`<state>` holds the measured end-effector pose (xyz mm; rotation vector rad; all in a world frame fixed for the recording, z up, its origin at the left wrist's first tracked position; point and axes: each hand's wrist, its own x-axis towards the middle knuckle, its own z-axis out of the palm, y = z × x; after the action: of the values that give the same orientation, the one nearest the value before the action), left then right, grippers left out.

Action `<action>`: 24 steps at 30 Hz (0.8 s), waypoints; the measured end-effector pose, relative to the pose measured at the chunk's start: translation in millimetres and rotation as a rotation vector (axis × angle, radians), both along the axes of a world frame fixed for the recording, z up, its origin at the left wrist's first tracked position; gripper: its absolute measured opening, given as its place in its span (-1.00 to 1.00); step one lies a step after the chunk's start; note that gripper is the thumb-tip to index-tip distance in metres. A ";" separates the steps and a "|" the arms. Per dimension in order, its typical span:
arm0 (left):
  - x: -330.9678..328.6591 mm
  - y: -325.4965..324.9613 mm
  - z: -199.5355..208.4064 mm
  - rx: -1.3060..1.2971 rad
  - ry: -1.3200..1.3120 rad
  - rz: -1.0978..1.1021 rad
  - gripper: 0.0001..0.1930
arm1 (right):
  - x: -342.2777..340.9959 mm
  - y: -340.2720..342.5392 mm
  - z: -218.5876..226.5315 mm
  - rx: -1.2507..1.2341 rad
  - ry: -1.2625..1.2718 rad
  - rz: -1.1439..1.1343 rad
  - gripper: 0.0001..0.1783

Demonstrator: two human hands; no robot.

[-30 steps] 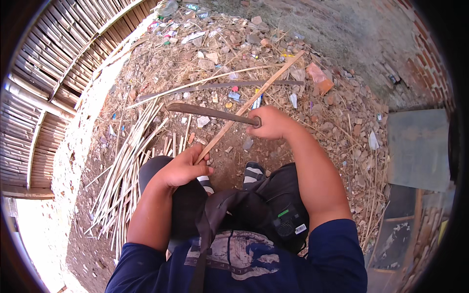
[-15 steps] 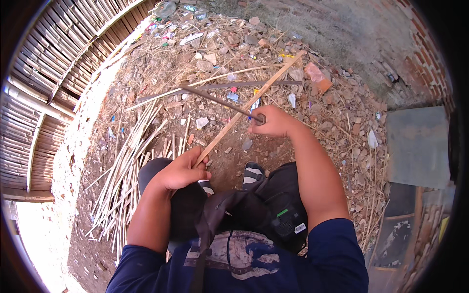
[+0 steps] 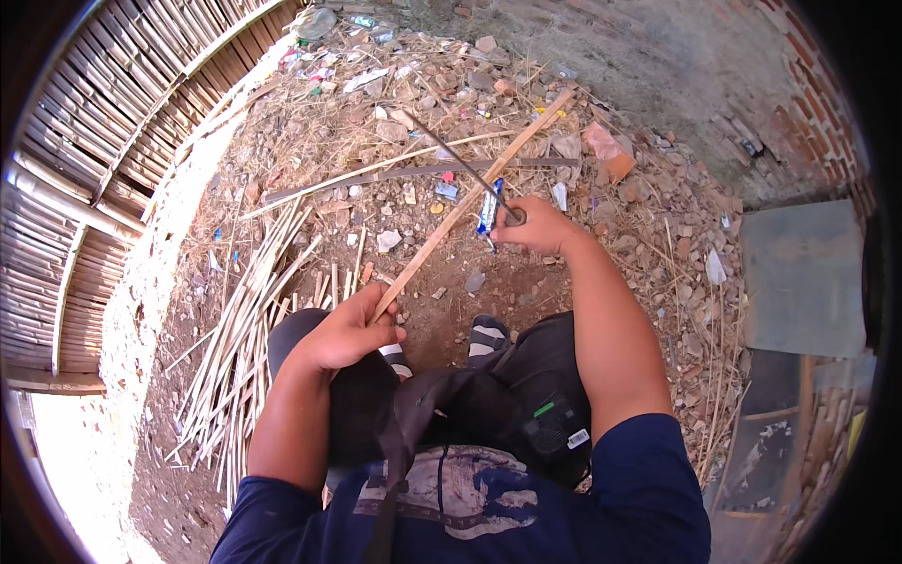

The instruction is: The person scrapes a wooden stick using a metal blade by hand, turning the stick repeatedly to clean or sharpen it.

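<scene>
My left hand (image 3: 352, 331) is closed around the near end of a long, flat bamboo strip (image 3: 427, 256), which slants up and away to the right. In my right hand (image 3: 538, 227) is a dark, narrow-bladed knife (image 3: 451, 153), its blade pointing far left and crossing the strip. The fingers wrap the knife's handle, mostly hiding it. Whether the blade touches the strip I cannot tell. Beside my right fingers a blue and white wrapper (image 3: 488, 209) shows, seemingly on the ground beneath.
A pile of split bamboo sticks (image 3: 246, 338) lies left of my knees. Beyond are a dark flat strip (image 3: 395, 172), rubble, dry straw and a reddish brick piece (image 3: 609, 152). A bamboo wall (image 3: 122, 122) stands left, a masonry wall (image 3: 676, 66) far right, and a grey panel (image 3: 803, 282) right.
My right hand has shifted slightly right, and the knife's tip has swung away and right. The strip's far end has moved slightly left; my left hand keeps its hold.
</scene>
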<state>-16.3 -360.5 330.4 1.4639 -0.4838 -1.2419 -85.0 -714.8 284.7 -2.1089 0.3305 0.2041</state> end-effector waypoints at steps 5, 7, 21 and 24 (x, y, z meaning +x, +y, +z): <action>3.4 -1.1 5.7 0.042 0.032 0.000 -0.73 | -3.8 -7.3 4.5 0.102 0.101 -0.101 -0.67; 1.2 1.9 7.9 0.066 -0.011 -0.001 -0.73 | 1.7 23.5 13.2 -0.119 0.002 0.125 -0.62; -4.9 -2.0 3.2 0.072 -0.006 0.029 -0.82 | -6.8 -3.9 22.3 -0.342 -0.042 -0.183 -0.42; -10.5 0.0 5.9 0.142 -0.633 -0.004 -0.78 | -5.9 15.2 43.0 -0.337 -0.013 -0.020 -0.50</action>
<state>-26.8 -360.6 336.4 1.9795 -0.8272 -0.8045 -90.9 -699.6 327.7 -2.4362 0.4004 0.1299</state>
